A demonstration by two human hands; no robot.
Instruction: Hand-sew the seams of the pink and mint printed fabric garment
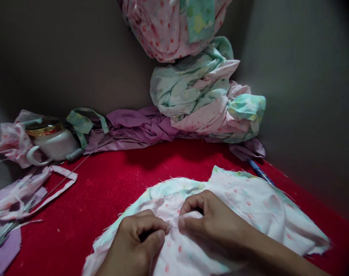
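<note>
printed cloth (pixel 185 249), pinched in the closed grip of left hand (pixel 136 238) and right hand (pixel 210 222); uneven tugging could fray its ragged edge (pixel 174 183).

Has a bare left hand (pixel 134 245), a bare right hand (pixel 210 220), slim fingers (pixel 193 201) and a bare right forearm (pixel 274 251) tapering to the wrist (pixel 239 235).

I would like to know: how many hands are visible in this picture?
2. The left hand is on the pale spotted fabric, below and left of centre; the right hand is on it too, below and right of centre.
</note>
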